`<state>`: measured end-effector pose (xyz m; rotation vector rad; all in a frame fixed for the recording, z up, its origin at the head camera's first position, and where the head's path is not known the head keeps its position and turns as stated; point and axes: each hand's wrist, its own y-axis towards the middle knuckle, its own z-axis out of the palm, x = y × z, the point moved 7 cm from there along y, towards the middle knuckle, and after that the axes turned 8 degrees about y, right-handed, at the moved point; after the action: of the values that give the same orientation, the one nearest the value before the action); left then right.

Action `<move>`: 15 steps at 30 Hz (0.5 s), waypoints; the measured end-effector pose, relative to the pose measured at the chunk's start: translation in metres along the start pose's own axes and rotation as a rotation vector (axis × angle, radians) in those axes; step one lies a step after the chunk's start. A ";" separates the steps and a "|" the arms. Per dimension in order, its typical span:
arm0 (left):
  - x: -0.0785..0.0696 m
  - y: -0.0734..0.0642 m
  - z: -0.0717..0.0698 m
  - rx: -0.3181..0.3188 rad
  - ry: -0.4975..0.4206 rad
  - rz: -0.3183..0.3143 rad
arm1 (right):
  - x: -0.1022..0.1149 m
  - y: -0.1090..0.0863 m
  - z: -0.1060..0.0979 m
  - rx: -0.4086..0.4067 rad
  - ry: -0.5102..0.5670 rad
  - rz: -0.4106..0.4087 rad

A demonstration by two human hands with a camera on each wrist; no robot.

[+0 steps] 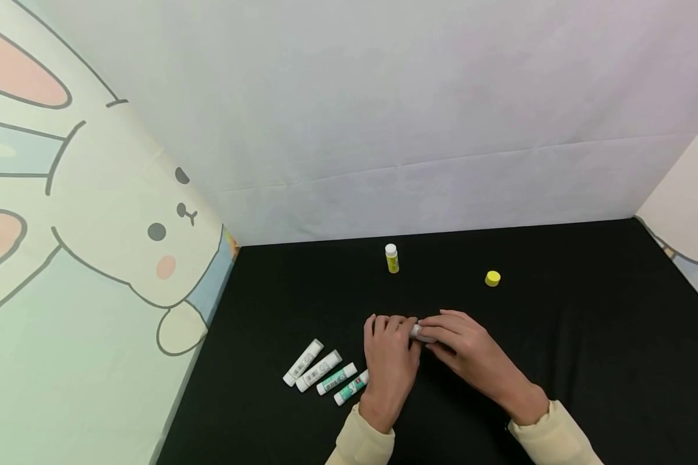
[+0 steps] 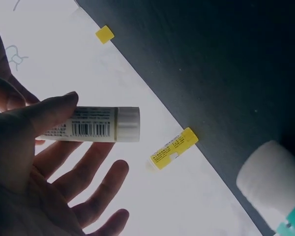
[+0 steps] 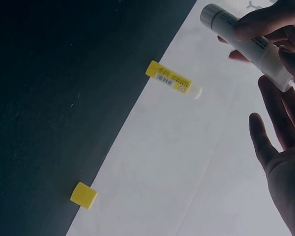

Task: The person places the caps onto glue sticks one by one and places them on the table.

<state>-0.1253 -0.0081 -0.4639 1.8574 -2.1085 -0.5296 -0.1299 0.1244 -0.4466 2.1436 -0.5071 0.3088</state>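
A white glue stick (image 2: 101, 123) with a barcode label lies between my two hands. My left hand (image 1: 390, 355) pinches its body between thumb and fingers, the other fingers spread in the left wrist view. At the opposite end, the thumb and fingers of my right hand (image 1: 471, 352) grip the glue stick, as the right wrist view shows. From the head camera, the fingers hide most of it. Close by my left hand are two green-and-white glue sticks (image 1: 337, 379), one partly behind that hand, and two white glue sticks (image 1: 318, 371), all lying slanted.
Farther back on the black table (image 1: 279, 290) a yellow glue stick (image 1: 392, 261) stands upright, its white top uncovered. To its right sits a yellow cap (image 1: 492, 278). A pale cloth wall (image 1: 413, 129) rises behind the table, and a rabbit-print panel (image 1: 110, 226) borders the left.
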 end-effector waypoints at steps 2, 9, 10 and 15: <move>-0.001 -0.001 -0.001 -0.007 0.003 0.019 | -0.001 -0.001 0.000 -0.006 0.007 -0.001; -0.003 -0.003 -0.001 -0.030 -0.032 0.069 | -0.004 -0.004 -0.001 -0.004 -0.017 0.037; -0.003 -0.003 -0.001 -0.031 -0.035 0.071 | -0.004 -0.004 -0.001 -0.005 -0.025 0.043; -0.003 -0.005 0.000 -0.025 -0.024 0.081 | -0.004 -0.003 -0.002 -0.012 -0.044 0.049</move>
<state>-0.1207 -0.0061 -0.4654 1.7530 -2.1722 -0.5592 -0.1319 0.1290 -0.4492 2.1331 -0.5857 0.2862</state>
